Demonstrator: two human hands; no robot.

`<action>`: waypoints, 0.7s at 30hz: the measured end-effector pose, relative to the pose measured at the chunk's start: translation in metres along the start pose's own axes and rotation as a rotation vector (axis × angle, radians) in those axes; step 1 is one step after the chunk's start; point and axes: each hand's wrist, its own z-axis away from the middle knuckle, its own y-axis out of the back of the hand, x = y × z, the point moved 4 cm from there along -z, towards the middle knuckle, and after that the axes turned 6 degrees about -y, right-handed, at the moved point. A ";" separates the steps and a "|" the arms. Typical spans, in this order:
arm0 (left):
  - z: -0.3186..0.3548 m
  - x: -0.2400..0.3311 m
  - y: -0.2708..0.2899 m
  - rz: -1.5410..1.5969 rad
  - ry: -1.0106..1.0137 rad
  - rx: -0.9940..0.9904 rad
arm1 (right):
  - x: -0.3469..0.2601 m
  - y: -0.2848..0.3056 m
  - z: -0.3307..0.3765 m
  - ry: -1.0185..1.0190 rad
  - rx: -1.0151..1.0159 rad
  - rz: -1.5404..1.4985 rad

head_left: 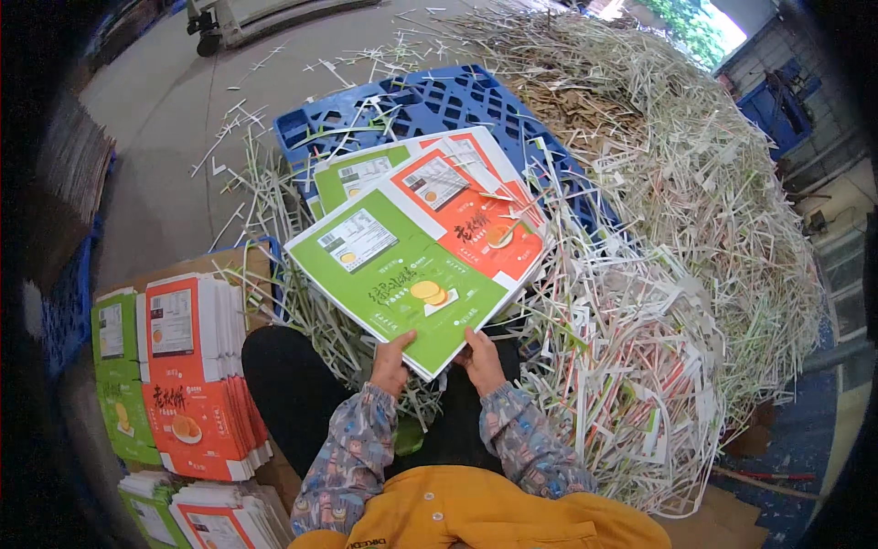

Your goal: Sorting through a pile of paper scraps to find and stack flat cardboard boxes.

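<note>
In front of me lies a stack of printed card sheets (pixel 380 284), green on the left half and orange-red on the right, with pictures of round biscuits. My left hand (pixel 390 368) grips the near edge, its thumb on top and its fingers mostly hidden underneath. On the other side of the near corner, my right hand (pixel 483 364) holds the same edge, thumb also on top. More printed sheets (pixel 361 172) fan out beneath the far side of the stack, resting over a blue plastic pallet (pixel 430 96).
Paper strips (pixel 631 366) heap up at my right, and a larger pile of shreds (pixel 713 192) rises behind. Neat stacks of trimmed green and red card (pixel 187 384) stand at my left on a cardboard-covered pallet. A wheeled trolley (pixel 265 23) is on the floor beyond.
</note>
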 end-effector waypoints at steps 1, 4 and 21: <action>0.002 0.002 -0.006 0.042 0.029 -0.026 | -0.004 0.000 0.002 0.009 0.008 -0.005; 0.007 0.012 -0.011 0.082 -0.016 -0.010 | -0.009 -0.010 0.008 0.053 -0.010 -0.048; 0.012 0.011 -0.013 0.179 -0.040 -0.021 | -0.025 -0.003 -0.001 0.160 -0.137 -0.123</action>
